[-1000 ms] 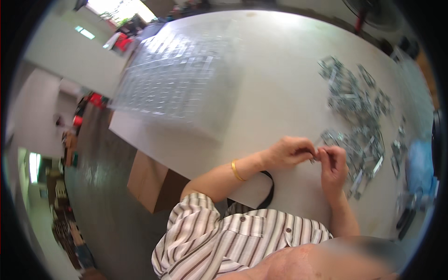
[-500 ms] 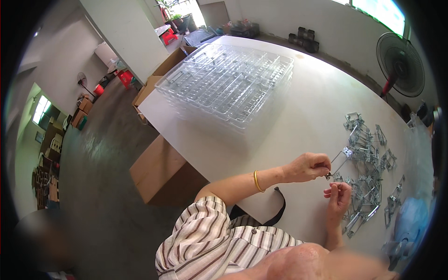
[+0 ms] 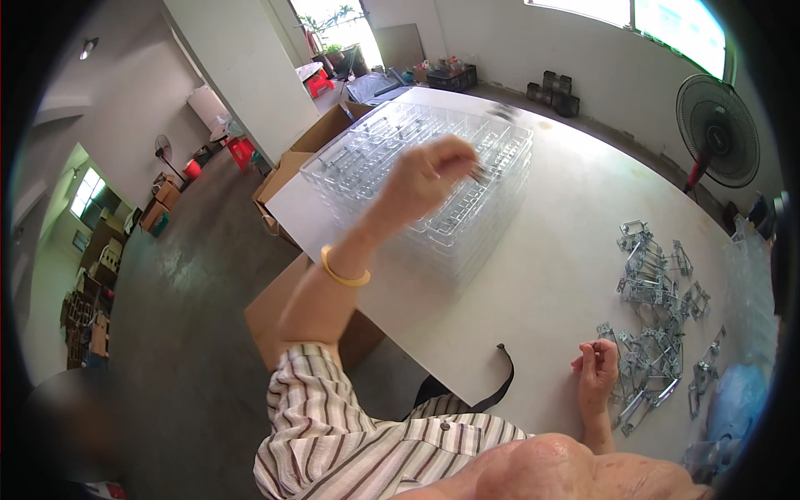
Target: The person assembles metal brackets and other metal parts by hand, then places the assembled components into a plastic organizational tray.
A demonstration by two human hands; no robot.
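Note:
My left hand (image 3: 429, 179) is raised over the stack of clear plastic trays (image 3: 379, 200). Its fingers pinch one end of a metal linkage (image 3: 478, 174), smeared by motion; what seems to be its far end blurs above the trays' right side. The top tray has rows of slots, with metal pieces lying in some of them. On the table's right, my right hand (image 3: 598, 371) rests with its fingers curled and thumb against them; whether anything small is inside cannot be made out. Just beside it lies a tangled pile of silvery metal linkages (image 3: 654, 325).
The white table (image 3: 550, 242) carries everything. A black strap (image 3: 504, 375) loops over its near edge. Cardboard boxes (image 3: 321, 133) stand along the left side. A blue plastic bag (image 3: 740, 400) is at the right, and a fan (image 3: 717, 129) stands beyond the table.
My left hand has swung left and away from me with the linkage, from beside the pile to above the trays. My right hand stays near the pile, slightly lower in view.

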